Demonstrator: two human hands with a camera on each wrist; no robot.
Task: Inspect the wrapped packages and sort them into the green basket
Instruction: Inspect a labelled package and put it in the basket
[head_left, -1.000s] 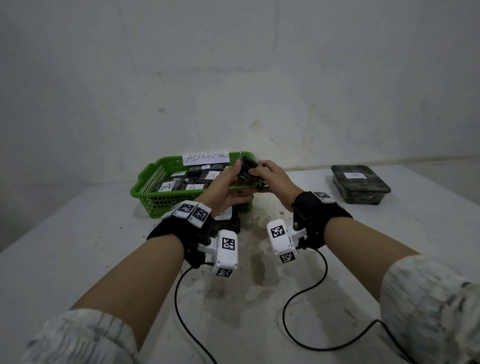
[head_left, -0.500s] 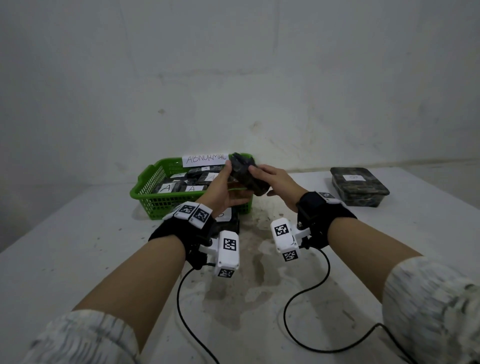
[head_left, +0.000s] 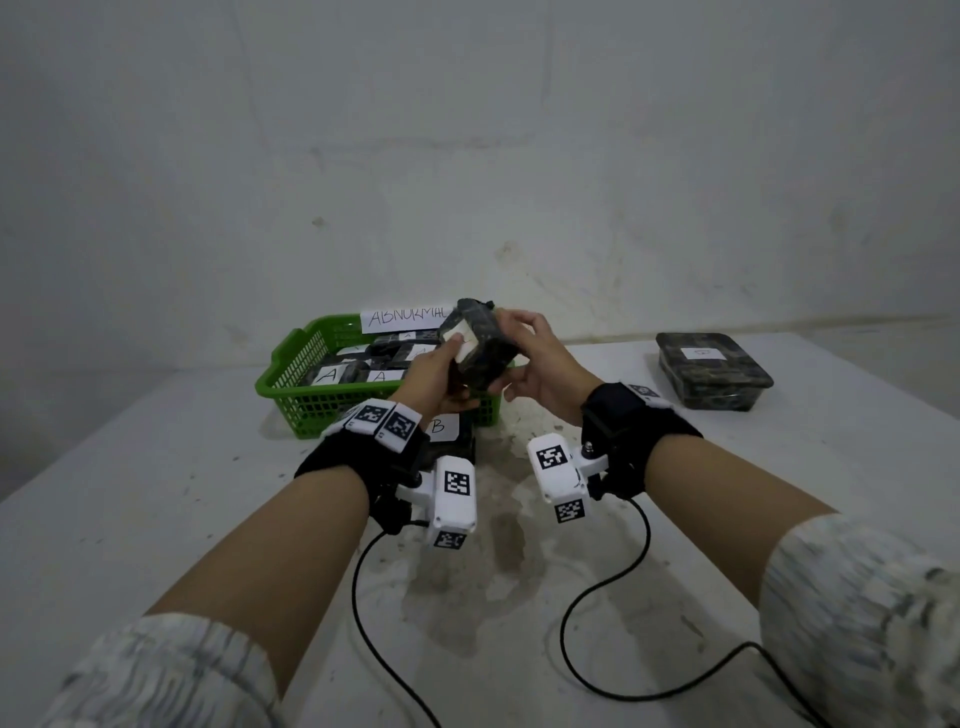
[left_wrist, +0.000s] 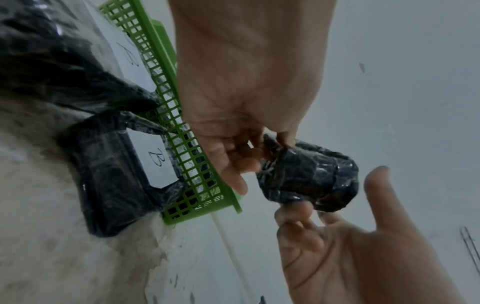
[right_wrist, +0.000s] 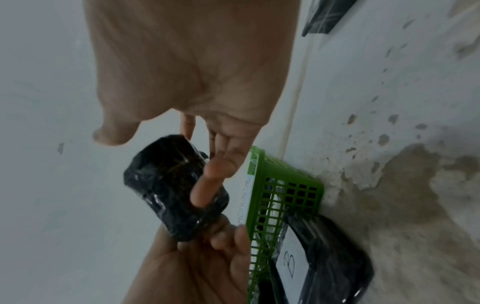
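Just above the near right corner of the green plastic mesh basket (head_left: 291, 387), at the middle of the head view, a small dark block-shaped package wrapped in clear film (head_left: 480, 343) is held off the white stained worktop (head_left: 156, 493). The left hand (head_left: 434, 376) grips it from below, thumb on its white label, whose writing cannot be read. The right hand (head_left: 540, 364) touches its far side with loosely spread fingers. The package tilts, long axis running from lower right to upper left. Inside the basket lie more wrapped packages labelled "A" (head_left: 332, 374); a white card reading "ABNORMAL" (head_left: 405, 318) stands on its back rim. Against the basket's front wall lies a dark flat package marked "B" (left_wrist: 111, 174). At the right of the frame, well apart, sits another dark wrapped flat package (head_left: 711, 369).
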